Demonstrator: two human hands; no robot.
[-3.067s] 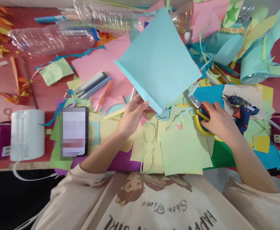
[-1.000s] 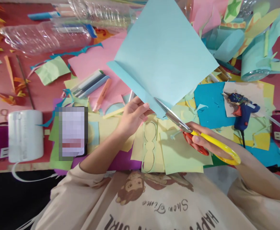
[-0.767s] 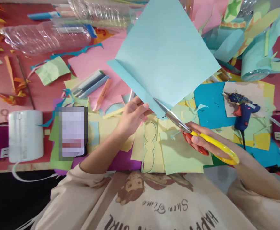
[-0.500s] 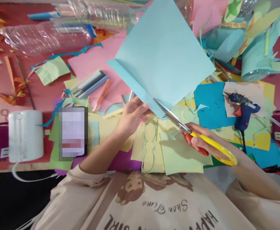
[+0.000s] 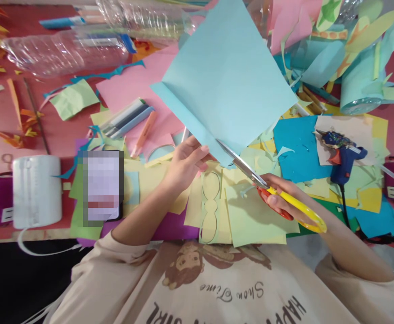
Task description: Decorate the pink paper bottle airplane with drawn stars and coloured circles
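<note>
A large light blue sheet of paper (image 5: 227, 76) is held up in front of me, its lower left edge folded over in a strip. My left hand (image 5: 187, 163) pinches the paper near its lower corner, thumb on top. In my right hand (image 5: 278, 193) are scissors (image 5: 246, 168) with red and yellow handles. Their blades lie across the folded strip near the bottom corner and look almost closed. Below the hands lies a cream sheet with rounded cut outlines (image 5: 211, 204), beside a pale green sheet (image 5: 257, 211).
A blue glue gun (image 5: 343, 166) rests at the right on paper. Clear plastic bottles (image 5: 65, 51) lie at the back left. Markers (image 5: 129, 117), a phone (image 5: 103, 186) and a white device (image 5: 37, 191) are on the left. A blue paper-covered cup (image 5: 360, 85) lies at the right.
The scissor handles have come slightly closer together, with the yellow one shifting left. The paper's right corner has dipped a little inward. My left hand has hardly moved.
</note>
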